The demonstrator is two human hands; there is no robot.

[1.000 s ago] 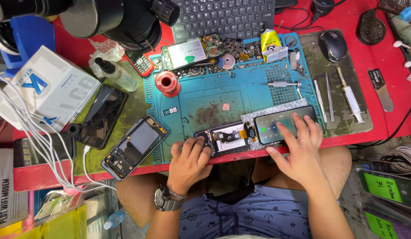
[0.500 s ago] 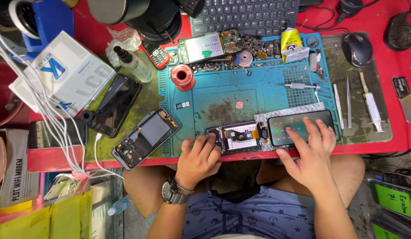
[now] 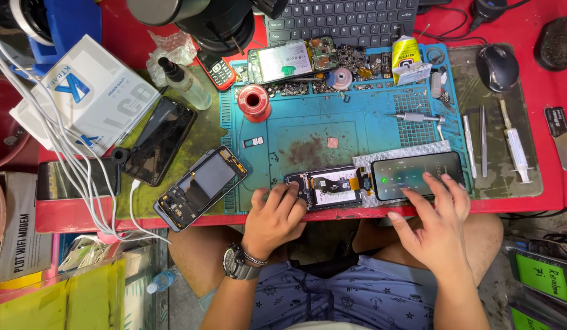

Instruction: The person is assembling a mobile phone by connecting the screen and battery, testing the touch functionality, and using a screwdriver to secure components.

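An opened phone body [image 3: 326, 186] lies at the near edge of the blue work mat [image 3: 357, 122], joined by a flex cable to a lit phone screen [image 3: 418, 175] resting on a strip of bubble wrap. My left hand [image 3: 274, 220] presses its fingers on the left end of the opened phone body, holding it down. My right hand [image 3: 433, 223] has its fingers spread, with the fingertips touching the lit screen's lower edge.
Another opened phone [image 3: 201, 186] and a black phone [image 3: 158, 140] lie left of the mat. A red solder spool [image 3: 254, 102], screwdriver [image 3: 415, 117], tweezers [image 3: 482, 140], syringe [image 3: 515, 150], mouse [image 3: 497, 67], keyboard [image 3: 344, 18], white box [image 3: 88, 91] and white cables [image 3: 63, 165] surround the mat.
The view shifted slightly. My right hand's fingers moved across the lit screen; my left hand stayed on the opened phone body.
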